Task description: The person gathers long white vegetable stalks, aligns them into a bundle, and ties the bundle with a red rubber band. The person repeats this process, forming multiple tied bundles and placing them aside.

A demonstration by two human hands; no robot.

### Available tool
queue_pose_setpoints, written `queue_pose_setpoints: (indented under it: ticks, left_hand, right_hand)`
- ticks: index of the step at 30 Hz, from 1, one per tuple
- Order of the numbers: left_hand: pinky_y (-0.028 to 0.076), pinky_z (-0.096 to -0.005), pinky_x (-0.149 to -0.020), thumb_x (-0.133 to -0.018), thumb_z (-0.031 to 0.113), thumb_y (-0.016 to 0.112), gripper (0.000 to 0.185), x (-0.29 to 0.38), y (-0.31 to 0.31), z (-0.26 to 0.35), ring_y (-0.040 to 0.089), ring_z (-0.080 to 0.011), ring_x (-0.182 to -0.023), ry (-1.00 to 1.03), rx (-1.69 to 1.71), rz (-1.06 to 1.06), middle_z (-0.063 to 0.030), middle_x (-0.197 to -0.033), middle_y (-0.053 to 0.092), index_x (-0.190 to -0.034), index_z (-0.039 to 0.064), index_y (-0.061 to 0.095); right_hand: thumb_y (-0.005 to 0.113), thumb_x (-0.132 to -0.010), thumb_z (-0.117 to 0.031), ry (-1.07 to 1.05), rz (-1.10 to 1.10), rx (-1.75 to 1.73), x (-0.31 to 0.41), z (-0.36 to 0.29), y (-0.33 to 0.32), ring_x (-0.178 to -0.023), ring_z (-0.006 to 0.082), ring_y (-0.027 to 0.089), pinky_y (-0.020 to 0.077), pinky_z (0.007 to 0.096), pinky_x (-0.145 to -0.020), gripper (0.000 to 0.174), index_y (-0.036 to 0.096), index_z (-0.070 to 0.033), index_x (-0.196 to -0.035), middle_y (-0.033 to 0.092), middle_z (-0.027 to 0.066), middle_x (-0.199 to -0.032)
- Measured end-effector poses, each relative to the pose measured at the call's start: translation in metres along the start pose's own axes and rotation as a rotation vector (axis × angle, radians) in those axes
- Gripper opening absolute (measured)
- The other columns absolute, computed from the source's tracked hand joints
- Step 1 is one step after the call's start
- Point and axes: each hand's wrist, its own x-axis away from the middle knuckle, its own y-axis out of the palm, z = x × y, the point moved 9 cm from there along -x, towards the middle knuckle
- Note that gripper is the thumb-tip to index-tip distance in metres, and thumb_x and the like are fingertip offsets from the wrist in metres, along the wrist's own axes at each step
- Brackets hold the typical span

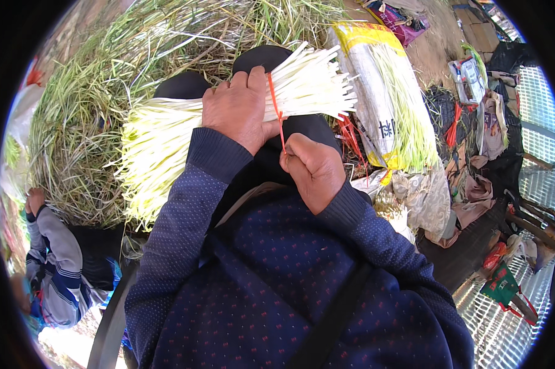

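A thick bundle of pale garlic scapes or similar long stalks lies across my knees, its even cut-looking ends to the right and its spread yellowish-green ends to the left. My left hand lies over the middle of the bundle and presses on it, thumb towards the red tie. A thin red plastic string runs around the bundle just right of that hand. My right hand, below the bundle, pinches the string's lower end between curled fingers and thumb, and the string is stretched between it and the bundle.
Loose green stalks are heaped ahead and to the left. On the right, more pale stalks lie on a white and yellow woven sack. Red strings hang beside it. Another person sits at the far left.
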Motion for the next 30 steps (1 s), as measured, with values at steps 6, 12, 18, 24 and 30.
queue_pose_setpoints:
  ticks: [6,12,18,24,30]
  left_hand:
    - [0.052,-0.0541,-0.104,-0.074,0.045,0.097,0.102,0.006,-0.007,-0.002,0.071,-0.038,-0.119,0.01,0.065,0.039,-0.0143,-0.129,0.072,-0.159,0.009,0.053]
    - [0.048,-0.0504,-0.118,-0.077,0.03,0.096,0.089,0.019,-0.029,0.006,0.063,-0.04,-0.137,0.146,0.267,0.206,-0.0161,-0.15,0.066,-0.157,0.016,0.061]
    - [0.053,-0.0507,-0.111,-0.08,0.007,0.09,0.036,0.037,-0.034,0.022,0.069,-0.0377,-0.127,0.289,0.44,0.294,-0.0128,-0.139,0.073,-0.114,0.013,0.081]
    - [0.058,-0.0396,-0.105,-0.082,-0.002,0.088,0.026,0.036,-0.029,0.019,0.073,-0.0317,-0.124,0.254,0.515,0.253,-0.0144,-0.137,0.076,-0.106,0.007,0.085]
    - [0.06,-0.0372,-0.102,-0.083,-0.003,0.087,0.024,0.035,-0.023,0.013,0.074,-0.0282,-0.122,0.2,0.603,0.219,-0.0146,-0.137,0.076,-0.106,0.005,0.086]
  right_hand:
    - [0.063,-0.102,0.003,-0.078,0.012,0.11,0.002,-0.012,-0.012,-0.079,0.0247,0.067,0.0535,0.0356,-0.075,0.007,0.059,0.001,-0.097,0.063,0.016,-0.084]
    - [0.063,-0.103,0.003,-0.061,0.006,0.004,0.004,-0.009,-0.023,-0.082,0.0223,0.069,0.056,0.0342,-0.079,0.001,0.062,0.003,-0.101,0.069,0.013,-0.088]
    - [0.063,-0.103,0.003,-0.087,-0.005,-0.044,-0.001,-0.011,-0.024,-0.081,0.0195,0.069,0.0563,0.033,-0.079,0.006,0.067,0.004,-0.107,0.07,0.0125,-0.09]
    - [0.066,-0.1,0.004,-0.108,0.233,0.07,-0.002,-0.009,-0.061,-0.086,0.0168,0.063,0.0541,0.03,-0.082,0.032,0.074,0.003,-0.13,0.067,0.011,-0.1]
    - [0.071,-0.097,0.003,-0.184,0.327,0.252,-0.005,-0.002,-0.07,-0.097,0.0288,0.074,0.0593,0.038,-0.089,0.042,0.073,0.0,-0.139,0.071,0.018,-0.115]
